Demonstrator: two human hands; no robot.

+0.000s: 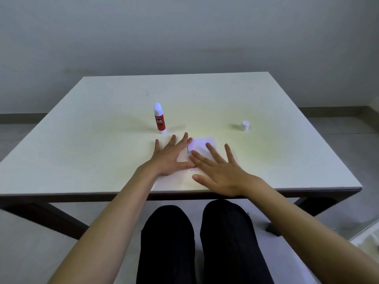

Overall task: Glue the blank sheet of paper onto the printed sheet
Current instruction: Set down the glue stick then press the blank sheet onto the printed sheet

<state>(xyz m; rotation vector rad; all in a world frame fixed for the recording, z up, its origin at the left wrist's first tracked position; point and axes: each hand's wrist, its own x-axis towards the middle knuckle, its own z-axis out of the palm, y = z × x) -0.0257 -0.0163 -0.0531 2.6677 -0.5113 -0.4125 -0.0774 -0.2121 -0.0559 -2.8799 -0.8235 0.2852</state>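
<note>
A small blank white sheet (202, 144) lies on top of a larger printed sheet (174, 182) near the table's front edge. My left hand (170, 156) rests flat, fingers spread, on the left part of the papers. My right hand (219, 171) lies flat with fingers apart over the right part, its fingertips on the blank sheet. A red glue stick (159, 118) stands upright without its cap just beyond my left hand. Both hands hide most of the printed sheet; only a short line of print shows between them.
The glue stick's white cap (244, 125) sits on the table (82, 140) to the far right of the papers. My legs in dark trousers show below the table's front edge. A grey wall rises behind the table.
</note>
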